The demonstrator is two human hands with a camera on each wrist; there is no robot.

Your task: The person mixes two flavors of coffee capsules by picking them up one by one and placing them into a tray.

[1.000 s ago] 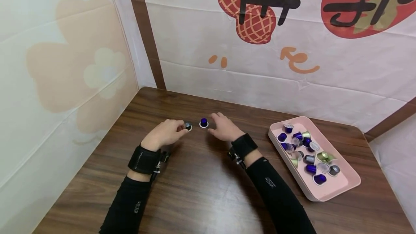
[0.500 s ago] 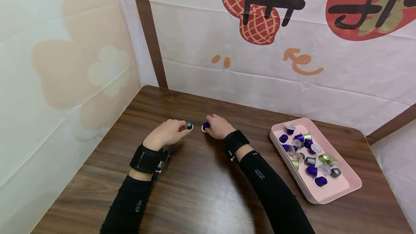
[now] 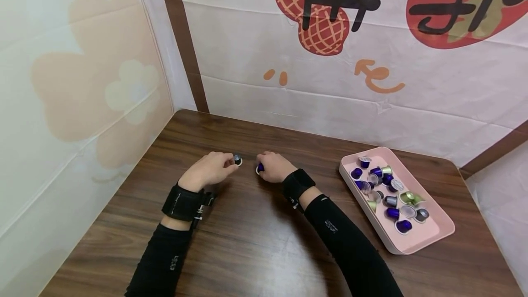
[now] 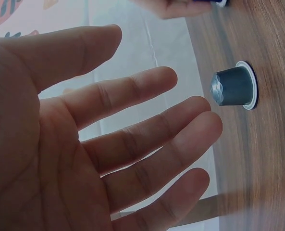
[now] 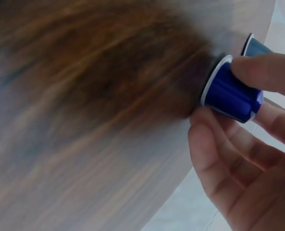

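A dark teal coffee capsule (image 4: pixel 236 86) stands rim-down on the brown wooden table. Beside it is my left hand (image 3: pixel 208 168), its fingers loosely extended and spread in the left wrist view, with a gap between palm and capsule. Just to the right, my right hand (image 3: pixel 277 167) pinches a shiny blue coffee capsule (image 5: pixel 231 94) between thumb and fingers. The capsule's silvery rim faces the table surface, close over it. From the head view, the right hand covers most of the blue capsule. Behind it in the right wrist view, part of the teal capsule shows.
To the right lies a pink tray (image 3: pixel 437 233) holding several blue, green, grey and clear-looking capsules, some tipped over. A white printed cloth (image 3: pixel 239 45) hangs behind the table, and another cloth (image 3: pixel 82 173) borders its left side.
My right hand has moved left, taken hold of the blue capsule and brought it slightly nearer to me. The left hand stays beside the teal capsule, almost unmoved.
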